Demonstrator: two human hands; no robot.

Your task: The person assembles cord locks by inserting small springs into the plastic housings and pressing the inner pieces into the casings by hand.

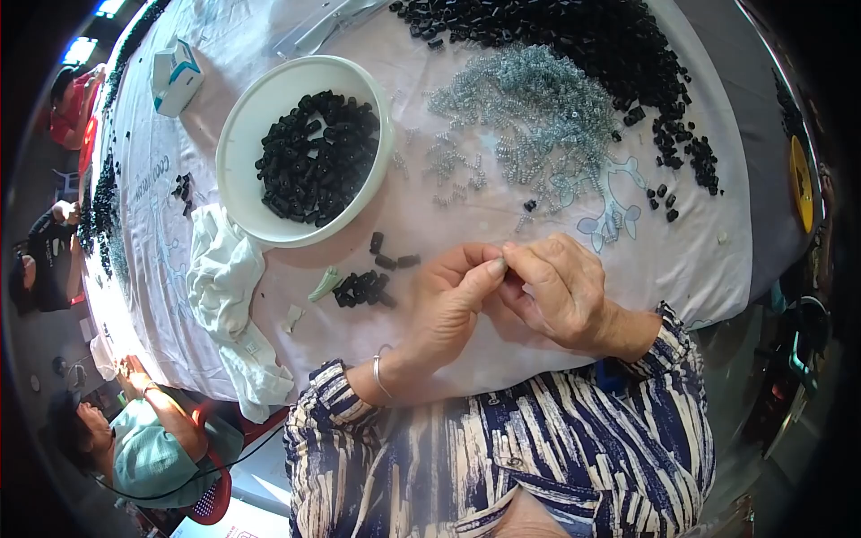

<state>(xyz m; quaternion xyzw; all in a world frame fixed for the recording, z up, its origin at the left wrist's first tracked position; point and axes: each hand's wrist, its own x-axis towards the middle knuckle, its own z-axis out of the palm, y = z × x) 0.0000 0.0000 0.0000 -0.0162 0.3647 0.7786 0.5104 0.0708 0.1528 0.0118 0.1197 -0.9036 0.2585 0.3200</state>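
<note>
My left hand point(462, 291) and my right hand point(560, 287) meet at their fingertips, low over the cloth-covered table. Both are closed in a pinch. Whatever sits between the fingers is too small and covered to make out; a dark bit shows near the right fingertips. Beyond them lies a heap of small metal springs point(547, 108). A great pile of small black plastic cylinders point(574, 27) spreads behind the springs. Left of my hands, a small cluster of black pieces point(363, 289) lies on the cloth, with a few loose black cylinders point(386, 260) just above it.
A white round bowl point(235, 193), partly filled with black cylinders, stands at the left. Next to it lie a crumpled pale cloth point(220, 278) and a pale green scrap point(324, 283). A white and blue carton point(175, 79) stands farther left. Several people sit along the table's left side.
</note>
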